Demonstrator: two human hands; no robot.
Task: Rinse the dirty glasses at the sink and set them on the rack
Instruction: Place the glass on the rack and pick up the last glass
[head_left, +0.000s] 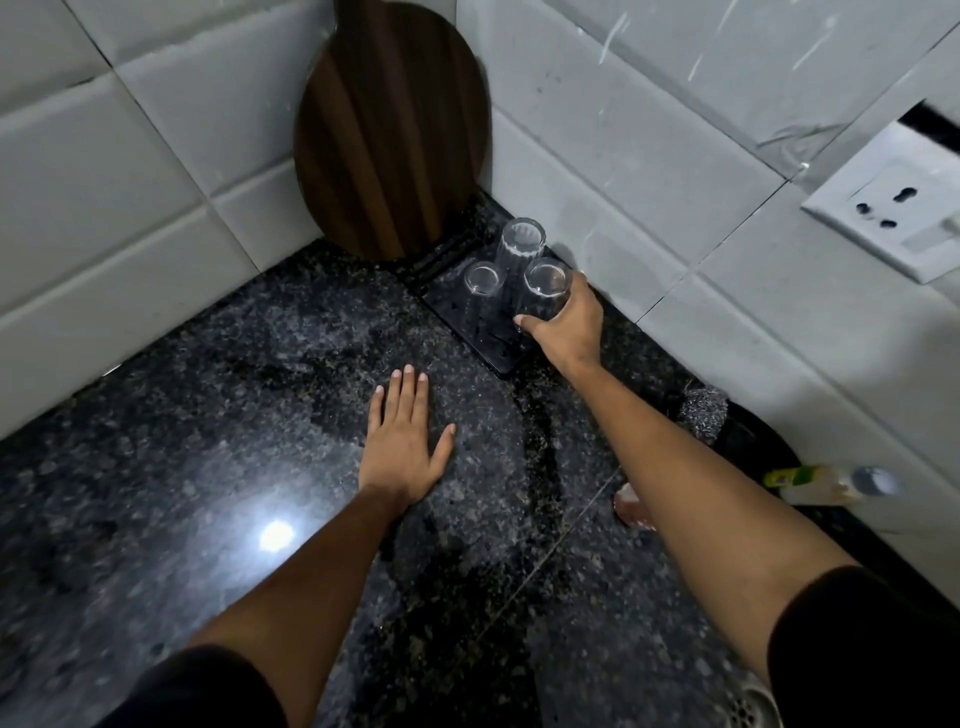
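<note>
The right hand (563, 325) is wrapped around a glass (543, 291) on the black rack (496, 353) in the corner, beside two others. The left hand (402, 441) lies flat and open on the counter (208, 415). Best to set it down squarely, clear of its neighbours, before letting go.

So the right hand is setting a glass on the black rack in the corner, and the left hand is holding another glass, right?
Not quite. The left hand holds nothing; it lies flat and open on the granite counter. The rest stands: the right hand grips a glass at the black rack, as the head view shows.
</note>
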